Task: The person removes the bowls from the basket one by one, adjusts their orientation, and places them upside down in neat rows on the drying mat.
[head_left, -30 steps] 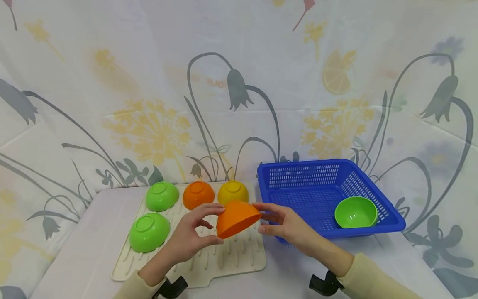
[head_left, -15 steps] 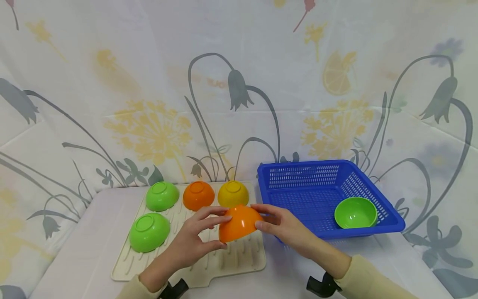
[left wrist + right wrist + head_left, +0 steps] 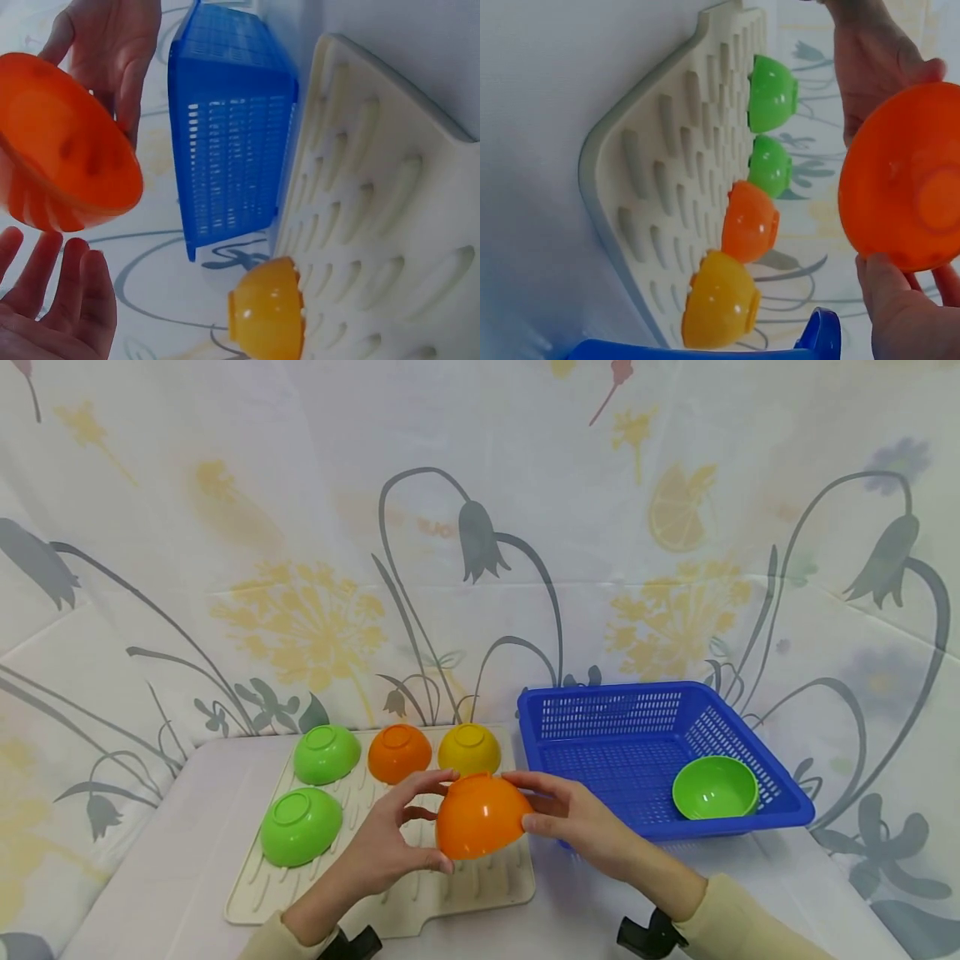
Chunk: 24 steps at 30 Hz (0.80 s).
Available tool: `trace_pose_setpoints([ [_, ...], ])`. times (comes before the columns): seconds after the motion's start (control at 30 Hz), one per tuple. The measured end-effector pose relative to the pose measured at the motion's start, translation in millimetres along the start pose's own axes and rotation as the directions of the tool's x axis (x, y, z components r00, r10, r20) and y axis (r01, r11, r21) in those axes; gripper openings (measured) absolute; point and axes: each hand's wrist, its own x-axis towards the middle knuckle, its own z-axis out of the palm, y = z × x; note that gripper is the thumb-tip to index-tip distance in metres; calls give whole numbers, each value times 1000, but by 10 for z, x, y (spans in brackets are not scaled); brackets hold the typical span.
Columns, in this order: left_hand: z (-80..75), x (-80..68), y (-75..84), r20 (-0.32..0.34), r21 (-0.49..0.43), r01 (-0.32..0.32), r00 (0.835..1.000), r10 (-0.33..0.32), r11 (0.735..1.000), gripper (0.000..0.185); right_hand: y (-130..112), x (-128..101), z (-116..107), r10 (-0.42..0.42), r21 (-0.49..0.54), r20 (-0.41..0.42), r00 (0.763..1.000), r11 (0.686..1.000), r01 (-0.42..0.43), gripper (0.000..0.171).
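Observation:
Both hands hold an orange bowl (image 3: 480, 817) just above the right part of a cream ridged drying mat (image 3: 480, 881). My left hand (image 3: 431, 817) grips its left side between thumb and fingers. From the right, my right hand (image 3: 536, 806) grips the other side. The bowl's rounded outside faces me; the wrist views show its hollow inside (image 3: 67, 150) (image 3: 907, 180). On the mat, upside down, stand two green bowls (image 3: 326, 753) (image 3: 300, 825), an orange bowl (image 3: 399, 752) and a yellow bowl (image 3: 468, 748).
A blue slotted basket (image 3: 600, 743) stands to the right of the mat, with a green bowl (image 3: 715, 787) upright in its front right corner. A floral cloth covers the table and the wall behind.
The held orange bowl has turned between the hands, from rim tilted up to its rounded outside facing me, and sits slightly lower. Both hands kept their hold.

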Motion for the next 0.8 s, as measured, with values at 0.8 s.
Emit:
trace_pose_setpoints([
  [0.8,-59,-109,-58,38,47,195,980,-197,980,83,57,24,296,-35,-151,-95,995,988,21,55],
])
